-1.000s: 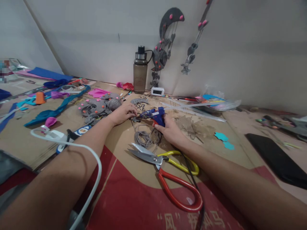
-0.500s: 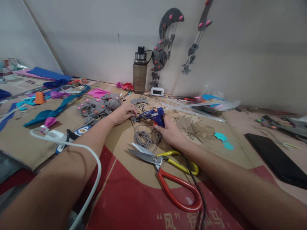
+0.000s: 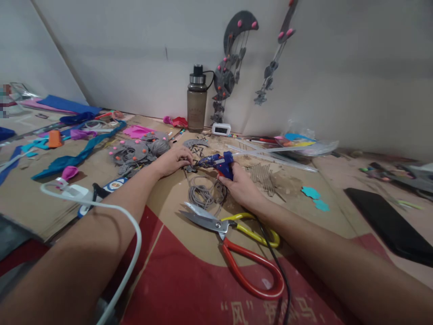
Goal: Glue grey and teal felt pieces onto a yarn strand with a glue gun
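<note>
My right hand [image 3: 241, 183] is wrapped round a blue hot glue gun [image 3: 218, 161], its nozzle pointing left. My left hand [image 3: 175, 160] has its fingers curled together, pinching at a small grey felt piece [image 3: 191, 169] just by the nozzle; its fingertips partly hide the piece. Grey cord [image 3: 202, 194] lies coiled below the gun. Closer to me, large scissors [image 3: 218, 225] with one red and one yellow handle lie with their blades apart. Left of my left hand is a heap of grey felt shapes [image 3: 130, 152] with pink and orange pompoms, beside a ball of grey yarn [image 3: 159, 147].
A bottle [image 3: 197, 101] and a small white digital clock [image 3: 221, 129] stand by the wall, where grey felt hangings [image 3: 241, 22] hang. Clear glue sticks [image 3: 280, 161] and a black phone [image 3: 385, 223] lie right. A white cable [image 3: 135, 225] crosses my left forearm.
The glue gun and my right hand have shifted very slightly to the right. My left hand stays at the grey felt piece. The whole view has drifted a little.
</note>
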Motion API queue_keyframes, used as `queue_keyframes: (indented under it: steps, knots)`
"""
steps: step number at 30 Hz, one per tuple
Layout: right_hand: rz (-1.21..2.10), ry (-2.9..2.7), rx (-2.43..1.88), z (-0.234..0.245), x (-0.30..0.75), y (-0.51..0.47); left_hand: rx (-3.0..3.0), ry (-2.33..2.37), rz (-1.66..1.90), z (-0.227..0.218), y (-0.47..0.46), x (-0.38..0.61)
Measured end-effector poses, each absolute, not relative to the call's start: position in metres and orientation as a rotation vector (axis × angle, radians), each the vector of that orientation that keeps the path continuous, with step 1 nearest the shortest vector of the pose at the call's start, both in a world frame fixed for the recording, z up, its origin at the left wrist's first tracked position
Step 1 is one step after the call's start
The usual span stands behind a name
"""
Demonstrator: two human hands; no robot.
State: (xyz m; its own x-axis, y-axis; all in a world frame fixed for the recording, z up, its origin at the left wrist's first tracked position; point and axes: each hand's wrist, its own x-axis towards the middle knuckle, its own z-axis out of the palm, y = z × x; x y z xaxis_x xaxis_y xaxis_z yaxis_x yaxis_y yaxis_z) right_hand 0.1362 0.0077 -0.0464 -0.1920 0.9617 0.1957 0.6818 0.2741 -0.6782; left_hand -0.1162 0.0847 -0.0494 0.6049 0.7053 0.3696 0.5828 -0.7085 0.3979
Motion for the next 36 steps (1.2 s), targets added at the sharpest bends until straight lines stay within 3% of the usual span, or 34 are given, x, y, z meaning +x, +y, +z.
queue_keyframes:
  steps: [36]
  knots:
    - [0.586,-1.980,-1.433,-0.0501,0.1352,0.0078,2.608,1.086,0.750,-0.0504,0.0846,-0.1164]
